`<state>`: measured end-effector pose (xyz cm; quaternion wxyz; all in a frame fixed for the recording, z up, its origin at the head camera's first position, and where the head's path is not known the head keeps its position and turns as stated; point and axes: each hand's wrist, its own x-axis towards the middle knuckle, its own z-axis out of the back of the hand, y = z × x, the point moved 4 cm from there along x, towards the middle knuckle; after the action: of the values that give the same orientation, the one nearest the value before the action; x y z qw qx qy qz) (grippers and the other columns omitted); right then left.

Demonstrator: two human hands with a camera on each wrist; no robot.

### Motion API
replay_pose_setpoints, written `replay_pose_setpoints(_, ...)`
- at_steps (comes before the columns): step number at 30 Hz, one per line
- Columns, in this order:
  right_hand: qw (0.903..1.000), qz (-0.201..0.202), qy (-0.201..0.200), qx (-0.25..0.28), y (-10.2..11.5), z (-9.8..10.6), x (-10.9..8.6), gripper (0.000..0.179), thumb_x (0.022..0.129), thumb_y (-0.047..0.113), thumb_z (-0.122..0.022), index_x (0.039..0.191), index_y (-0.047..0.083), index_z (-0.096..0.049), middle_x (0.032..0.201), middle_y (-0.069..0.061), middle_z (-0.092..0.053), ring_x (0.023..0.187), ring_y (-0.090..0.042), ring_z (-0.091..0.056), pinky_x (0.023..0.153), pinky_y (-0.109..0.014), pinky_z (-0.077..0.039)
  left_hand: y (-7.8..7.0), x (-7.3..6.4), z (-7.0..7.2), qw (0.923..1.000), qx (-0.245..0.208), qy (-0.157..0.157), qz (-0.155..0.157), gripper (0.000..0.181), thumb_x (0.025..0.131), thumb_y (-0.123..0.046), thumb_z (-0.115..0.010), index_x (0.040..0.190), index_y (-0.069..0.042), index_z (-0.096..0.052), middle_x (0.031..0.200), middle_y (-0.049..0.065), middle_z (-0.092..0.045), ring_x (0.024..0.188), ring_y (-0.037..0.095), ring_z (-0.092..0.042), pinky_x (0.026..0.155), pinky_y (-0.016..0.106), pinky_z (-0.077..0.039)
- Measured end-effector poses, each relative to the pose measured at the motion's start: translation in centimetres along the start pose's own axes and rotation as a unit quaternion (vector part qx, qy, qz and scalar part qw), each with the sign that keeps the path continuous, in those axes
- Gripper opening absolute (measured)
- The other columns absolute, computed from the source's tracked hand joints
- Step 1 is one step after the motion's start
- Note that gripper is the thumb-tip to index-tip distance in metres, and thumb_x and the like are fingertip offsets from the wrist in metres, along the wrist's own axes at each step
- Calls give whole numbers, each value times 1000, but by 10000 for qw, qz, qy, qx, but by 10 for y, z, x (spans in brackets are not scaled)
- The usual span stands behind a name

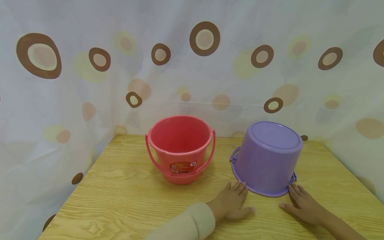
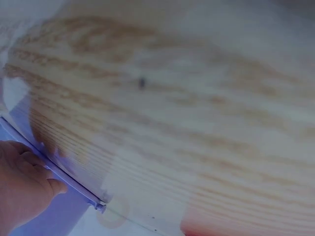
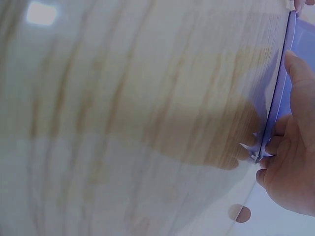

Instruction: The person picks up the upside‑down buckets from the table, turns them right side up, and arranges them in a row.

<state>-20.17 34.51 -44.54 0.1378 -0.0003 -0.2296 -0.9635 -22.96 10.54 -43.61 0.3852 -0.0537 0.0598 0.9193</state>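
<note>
A purple bucket (image 1: 267, 160) stands upside down on the table, its base facing up and its rim down on the wood. At the front left of its rim, my left hand (image 1: 232, 201) lies low with fairly straight fingers, the tips touching or almost touching the edge. My right hand (image 1: 306, 205) has its fingertips at the front right of the rim, beside the handle joint, thumb spread apart. In the left wrist view that hand (image 2: 24, 187) is against the purple rim (image 2: 69, 179). The right wrist view has the other hand (image 3: 293, 147) at the rim (image 3: 278, 93) too.
Left of the purple bucket, a red bucket (image 1: 183, 156) stands upright, mouth up, with its handle (image 1: 156, 163) hanging down in front. Both are on a wood-grain table (image 1: 120, 200). A white curtain with brown rings (image 1: 180, 86) surrounds the back and sides.
</note>
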Motion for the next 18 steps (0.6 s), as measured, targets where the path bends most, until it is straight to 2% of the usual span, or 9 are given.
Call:
replay_pose_setpoints(11, 9999, -6, -46, -109, 0, -1, -3, 81, 88, 33, -59, 129, -29, -25, 136, -50, -15, 121, -67, -16, 103, -69, -4, -3, -7, 1, 9998, -119, -14, -141, 74, 92, -66, -16, 149, -20, -20, 156, -4, -16, 144, 12, -12, 117, 31, -17)
replay_pose_setpoints(18, 10000, 18, -57, -25, 1, -1, -6, 81, 88, 32, -60, 129, -28, -25, 137, -48, -16, 121, -68, -16, 99, -73, -10, -5, -11, -1, 9998, -114, -8, -177, 74, 91, -66, -16, 149, -20, -18, 156, -5, -15, 144, 12, -11, 117, 31, -17)
